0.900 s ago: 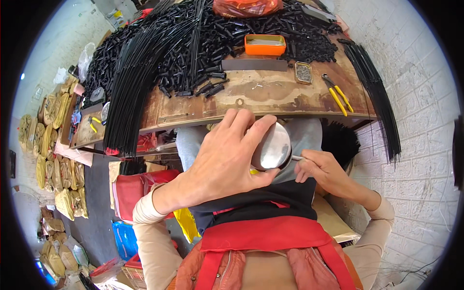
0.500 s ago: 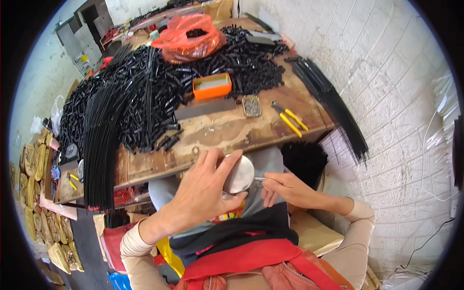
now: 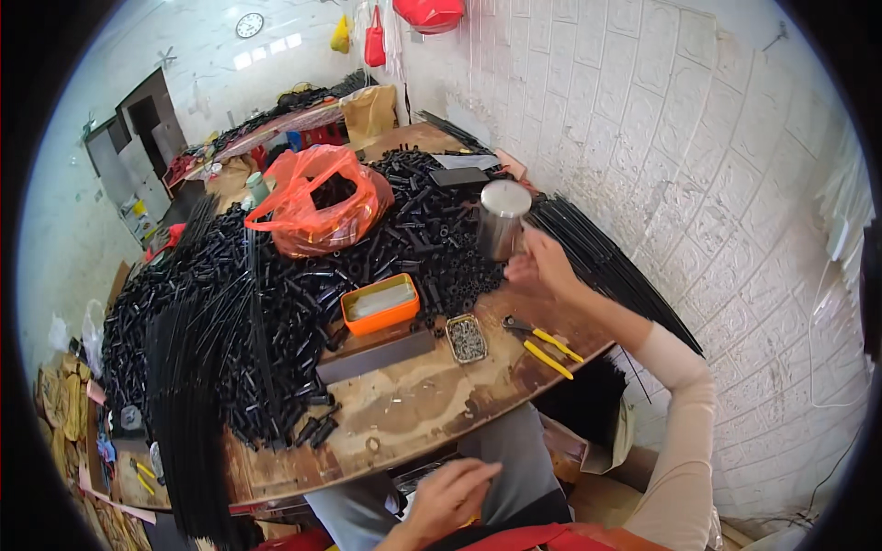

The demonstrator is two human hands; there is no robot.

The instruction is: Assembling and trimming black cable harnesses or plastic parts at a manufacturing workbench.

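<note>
The largest thing in my view is the pale brick-patterned wall [image 3: 717,211] running down the right side. Beside it stands the wooden table [image 3: 413,395], its far half under a broad pile of black plastic parts [image 3: 294,298]. A thick bundle of black rods [image 3: 184,404] hangs over the near edge at left; a second bundle, the right-hand rods [image 3: 616,275], lies along the right edge, partly behind the right forearm.

On the far middle of the pile I see a translucent red plastic bag [image 3: 322,234], its mouth open on dark contents. The right hand [image 3: 544,264] reaches to the far right of the table, fingers curled in a grip at the right side of a metal mug [image 3: 501,234]. The mug stands upright, shiny round top facing up, at the pile's right border; I cannot tell whether its base touches anything. The left hand [image 3: 450,496] is low over the lap, near the table's edge, fingers loosely bent and relaxed.

Left of centre sits an orange box [image 3: 378,319], with a grey bar [image 3: 377,358] just on its near side. To the right are yellow-handled pliers [image 3: 548,361], then a small tray [image 3: 470,360] of tiny metal pieces [image 3: 467,336]. Smallest, a ring [image 3: 367,444] lies near the front edge.
</note>
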